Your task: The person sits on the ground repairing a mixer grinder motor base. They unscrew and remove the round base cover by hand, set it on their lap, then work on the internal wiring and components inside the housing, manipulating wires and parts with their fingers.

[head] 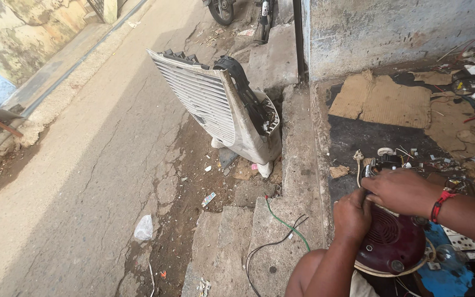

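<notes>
Both our hands gripped the maroon appliance (392,242) at its upper edge. Our left hand (353,215) was curled shut over the rim nearest us, fingers folded down on the casing. Our right hand (401,190), with a red band (441,202) at the wrist, lay across the top and closed over the small parts there; whether it pinched a wire or only pressed the casing we could not tell. The appliance lay on the raised step just in front of our knee, its round grille facing up, a pale cord (383,272) looped under its lower edge. Loose wires and small parts (408,157) were scattered just beyond our hands on the dark ledge, and cardboard (380,102) lay farther back by the wall. A green wire (287,224) and black wires trailed over the stone step to our left. Well apart, down in the lane, a white slatted cover (210,104) stood tilted against the step.
</notes>
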Demonstrator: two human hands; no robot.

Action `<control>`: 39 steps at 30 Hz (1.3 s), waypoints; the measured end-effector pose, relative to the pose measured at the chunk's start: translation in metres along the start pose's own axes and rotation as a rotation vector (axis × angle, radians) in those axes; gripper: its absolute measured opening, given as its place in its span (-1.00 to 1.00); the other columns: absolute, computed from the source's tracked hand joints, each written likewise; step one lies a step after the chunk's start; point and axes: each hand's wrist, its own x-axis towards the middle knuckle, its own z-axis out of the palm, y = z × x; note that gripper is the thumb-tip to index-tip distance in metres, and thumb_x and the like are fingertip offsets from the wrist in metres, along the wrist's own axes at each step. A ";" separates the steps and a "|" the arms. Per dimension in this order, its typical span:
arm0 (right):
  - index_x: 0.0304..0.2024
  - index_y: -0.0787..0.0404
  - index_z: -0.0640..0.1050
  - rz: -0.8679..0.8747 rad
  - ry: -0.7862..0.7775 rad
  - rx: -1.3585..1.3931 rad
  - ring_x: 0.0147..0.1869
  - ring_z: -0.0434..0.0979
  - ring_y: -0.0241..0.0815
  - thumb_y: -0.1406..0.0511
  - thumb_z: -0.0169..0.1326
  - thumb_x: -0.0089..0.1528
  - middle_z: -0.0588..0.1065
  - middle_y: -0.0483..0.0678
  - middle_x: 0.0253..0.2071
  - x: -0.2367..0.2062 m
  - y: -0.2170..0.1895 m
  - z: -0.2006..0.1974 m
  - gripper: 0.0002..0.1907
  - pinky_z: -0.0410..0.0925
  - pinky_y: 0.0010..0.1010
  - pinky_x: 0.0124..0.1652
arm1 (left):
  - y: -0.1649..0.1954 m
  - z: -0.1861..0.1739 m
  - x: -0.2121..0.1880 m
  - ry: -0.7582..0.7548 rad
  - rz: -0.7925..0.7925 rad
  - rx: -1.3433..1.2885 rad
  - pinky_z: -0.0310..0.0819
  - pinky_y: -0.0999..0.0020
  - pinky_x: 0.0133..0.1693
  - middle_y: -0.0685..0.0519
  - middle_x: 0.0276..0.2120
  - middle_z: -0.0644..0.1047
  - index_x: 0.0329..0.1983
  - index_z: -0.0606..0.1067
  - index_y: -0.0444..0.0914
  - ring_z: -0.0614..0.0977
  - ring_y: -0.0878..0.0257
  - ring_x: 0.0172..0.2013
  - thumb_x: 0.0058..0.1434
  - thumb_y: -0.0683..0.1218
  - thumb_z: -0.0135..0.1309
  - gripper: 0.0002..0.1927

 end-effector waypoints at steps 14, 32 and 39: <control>-0.22 0.12 0.60 0.114 -0.003 -0.010 -0.09 0.68 0.09 -0.05 -0.05 0.28 0.64 0.03 -0.24 -0.007 0.001 0.007 -0.56 0.51 -0.03 -0.11 | 0.013 -0.010 -0.009 -0.004 -0.108 -0.084 0.52 0.03 -0.14 -0.10 -0.23 0.65 0.00 0.55 -0.20 0.68 -0.08 -0.18 0.26 -0.06 0.21 -0.73; -0.31 0.17 0.51 -0.283 0.011 -0.082 -0.21 0.65 0.14 0.02 0.08 0.23 0.59 0.08 -0.40 0.006 0.007 0.000 -0.65 0.47 -0.04 -0.17 | 0.011 -0.020 -0.012 0.015 -0.071 -0.198 0.53 0.12 -0.03 -0.13 -0.07 0.57 0.03 0.54 -0.31 0.64 -0.11 -0.06 0.25 -0.20 0.10 -0.73; -0.19 0.13 0.50 -0.086 -0.061 -0.015 -0.15 0.66 0.13 -0.04 0.04 0.23 0.60 0.07 -0.34 0.003 0.011 0.011 -0.59 0.47 -0.03 -0.15 | 0.011 -0.012 -0.011 0.033 -0.123 -0.105 0.56 0.12 -0.11 -0.08 -0.13 0.62 -0.01 0.60 -0.20 0.68 -0.06 -0.14 0.30 -0.06 0.22 -0.77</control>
